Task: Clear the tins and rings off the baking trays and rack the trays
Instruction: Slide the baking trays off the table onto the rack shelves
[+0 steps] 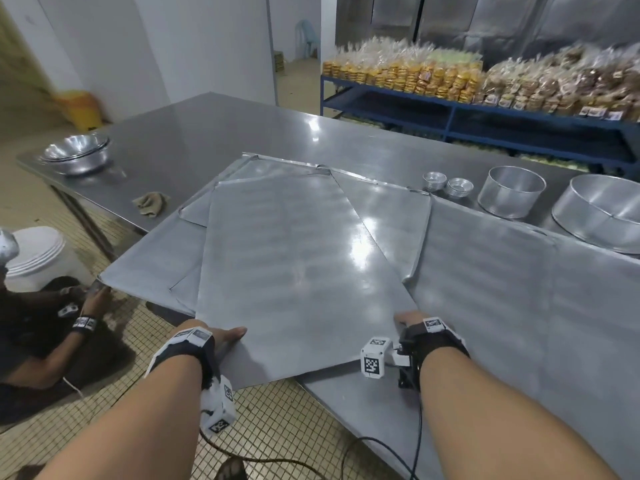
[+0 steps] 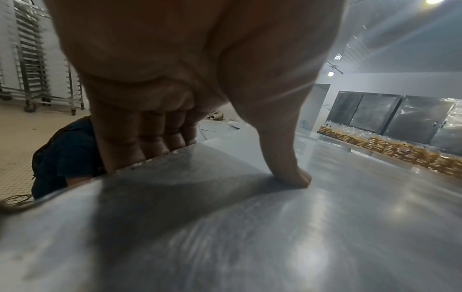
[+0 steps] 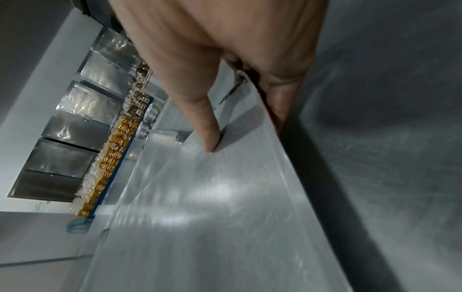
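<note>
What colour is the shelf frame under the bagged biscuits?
Blue shelf frame, clearest in the head view.

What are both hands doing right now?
Left hand: holding the top tray by its edge.
Right hand: holding the same tray's other edge.

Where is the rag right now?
In the head view the rag lies crumpled on the left part of the steel table, between the stacked metal bowls and the trays.
</note>
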